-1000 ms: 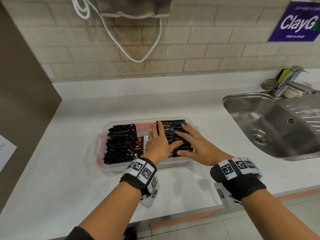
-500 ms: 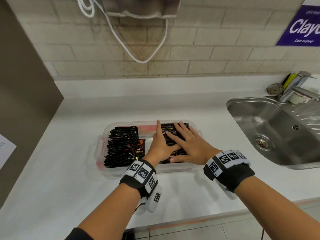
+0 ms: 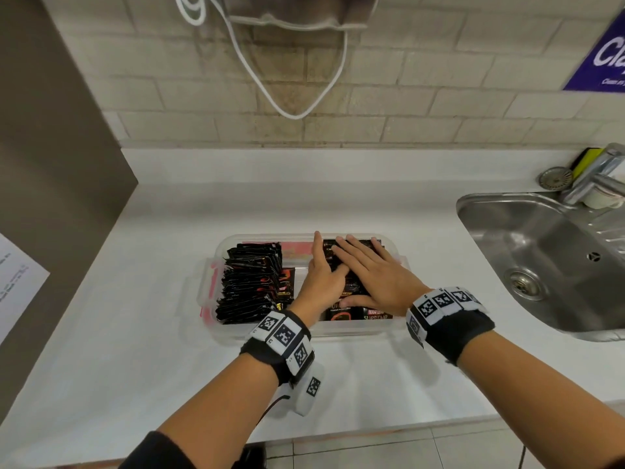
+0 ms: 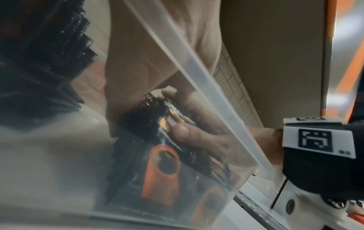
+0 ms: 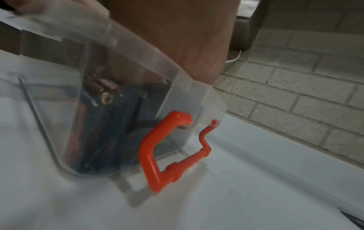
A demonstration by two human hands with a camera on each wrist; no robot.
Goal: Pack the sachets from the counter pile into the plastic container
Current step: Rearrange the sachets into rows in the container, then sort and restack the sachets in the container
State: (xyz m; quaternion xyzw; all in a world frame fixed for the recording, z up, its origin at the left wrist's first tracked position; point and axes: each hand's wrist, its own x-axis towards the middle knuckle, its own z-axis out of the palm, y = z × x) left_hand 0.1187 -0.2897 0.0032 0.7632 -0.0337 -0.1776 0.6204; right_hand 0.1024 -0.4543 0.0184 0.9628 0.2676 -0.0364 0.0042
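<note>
Your right hand (image 3: pixel 378 282) is sliding further left over the sachets (image 3: pixel 351 289), now overlapping your left hand (image 3: pixel 321 282); both are lying flat, fingers straight, pressing the stack inside the container (image 3: pixel 338 330). No pile is showing on the table (image 3: pixel 135 316): packing is likely finishing.

Sachets (image 5: pixel 102 124) in container (image 5: pixel 189 90) w/ orange handle (image 5: pixel 149 149)

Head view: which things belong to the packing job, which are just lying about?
Job:
container
left stack of sachets
right stack of sachets
left hand
right hand

Lying about:
sink
tap
cable
paper
purple sign
</note>
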